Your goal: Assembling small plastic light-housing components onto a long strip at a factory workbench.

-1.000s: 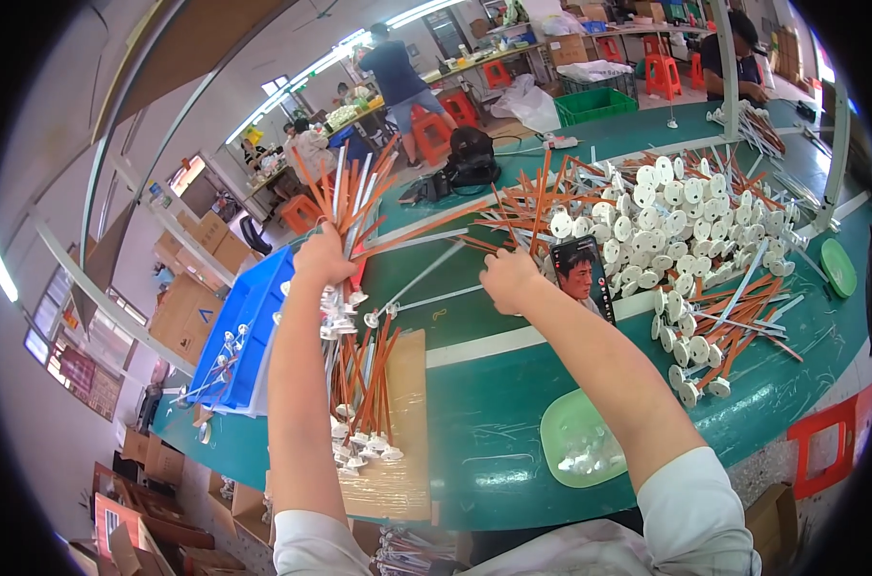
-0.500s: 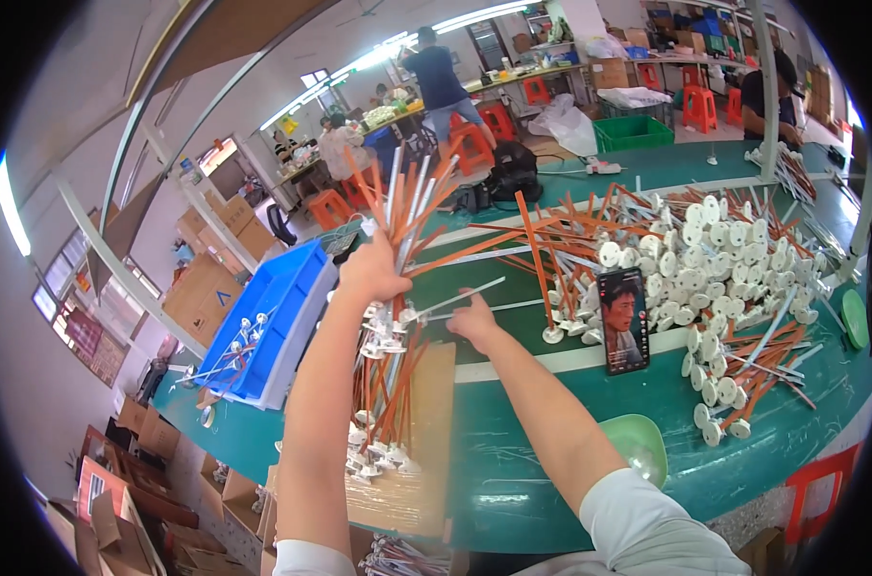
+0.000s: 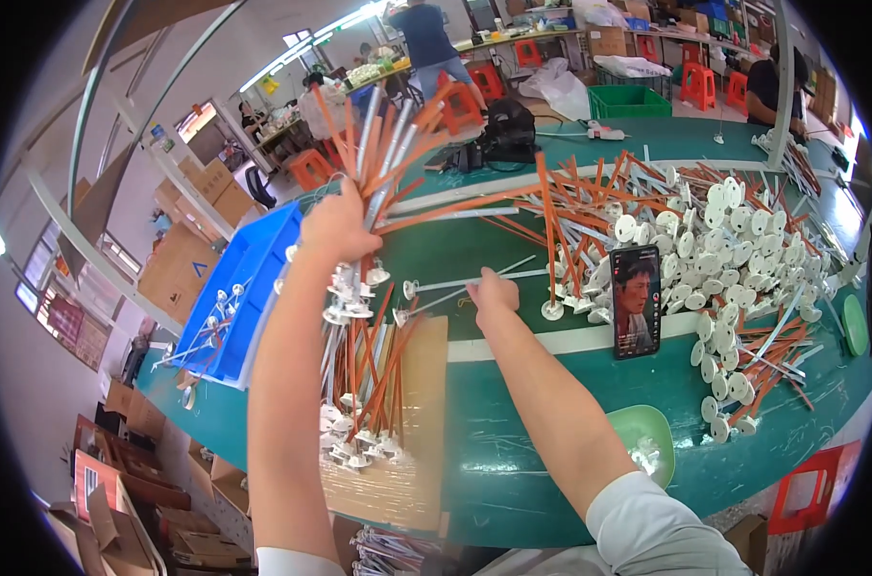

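Gripping rod bundle (image 3: pixel 374 206) in left hand (image 3: pixel 335 226) | right hand (image 3: pixel 494 293) closed on rod (image 3: pixel 460 285) | green table (image 3: pixel 513 422), workshop

The table (image 3: pixel 513 413) at lower centre looked smooth and glossy green. The rods (image 3: pixel 378 144) had matt orange and grey plastic sleeves with white plastic discs. The bin (image 3: pixel 249 278), left, looked blue plastic.

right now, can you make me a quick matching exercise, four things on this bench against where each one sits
Things:
1. bundle of rods
2. phone
3. blue bin
4. green dish

Places:
A. on the table's near edge, right of the right forearm
B. gripped in the left hand
C. lying flat beside the white-disc pile
D. at the table's left end

Pairs: 1-B, 2-C, 3-D, 4-A
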`<state>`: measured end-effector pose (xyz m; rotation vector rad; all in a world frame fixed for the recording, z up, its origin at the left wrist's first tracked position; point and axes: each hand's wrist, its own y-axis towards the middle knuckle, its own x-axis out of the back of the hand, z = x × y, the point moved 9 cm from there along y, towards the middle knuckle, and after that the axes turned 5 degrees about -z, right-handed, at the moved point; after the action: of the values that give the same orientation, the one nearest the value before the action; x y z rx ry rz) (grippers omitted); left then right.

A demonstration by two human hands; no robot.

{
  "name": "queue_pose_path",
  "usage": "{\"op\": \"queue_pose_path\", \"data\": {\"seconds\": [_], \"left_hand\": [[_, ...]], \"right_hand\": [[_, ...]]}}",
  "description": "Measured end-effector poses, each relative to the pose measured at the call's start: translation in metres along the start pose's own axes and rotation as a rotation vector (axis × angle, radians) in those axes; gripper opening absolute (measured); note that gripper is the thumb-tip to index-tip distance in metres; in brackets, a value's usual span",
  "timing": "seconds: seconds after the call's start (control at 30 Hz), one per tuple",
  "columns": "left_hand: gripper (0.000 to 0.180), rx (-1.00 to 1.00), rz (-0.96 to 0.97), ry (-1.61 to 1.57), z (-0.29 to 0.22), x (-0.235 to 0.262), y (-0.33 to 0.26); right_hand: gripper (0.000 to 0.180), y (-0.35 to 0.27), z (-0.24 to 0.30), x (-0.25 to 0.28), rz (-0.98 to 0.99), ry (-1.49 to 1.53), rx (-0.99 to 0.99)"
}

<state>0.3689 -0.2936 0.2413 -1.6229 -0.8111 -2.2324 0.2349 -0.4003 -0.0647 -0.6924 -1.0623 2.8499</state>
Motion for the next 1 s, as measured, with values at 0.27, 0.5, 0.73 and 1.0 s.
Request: {"op": "queue_pose_path", "data": {"seconds": [0.27,0.5,0.73,1.0], "left_hand": [[0.080,0.108,-0.089,-0.009,0.076,0.020,-0.024],[0.078,0.151,-0.129,-0.068,0.112,0.028,-0.052],[0.079,0.222,-0.433,-0.222,0.189,0.075,-0.077],[0.072,0.210,-0.583,-0.369,0.221,0.148,-0.127]], "right_hand": [[0.043,-0.108,0.015,-0.072,0.576,-1.330,1.649],[0.038,-0.069,-0.012,-0.109,0.718,-1.862,1.357],[0.038,-0.178,0.048,-0.133,0.941,-1.182,1.662],[0.009,-0.319,0.030,-0.095,1.176,-1.285,2.192]]}}
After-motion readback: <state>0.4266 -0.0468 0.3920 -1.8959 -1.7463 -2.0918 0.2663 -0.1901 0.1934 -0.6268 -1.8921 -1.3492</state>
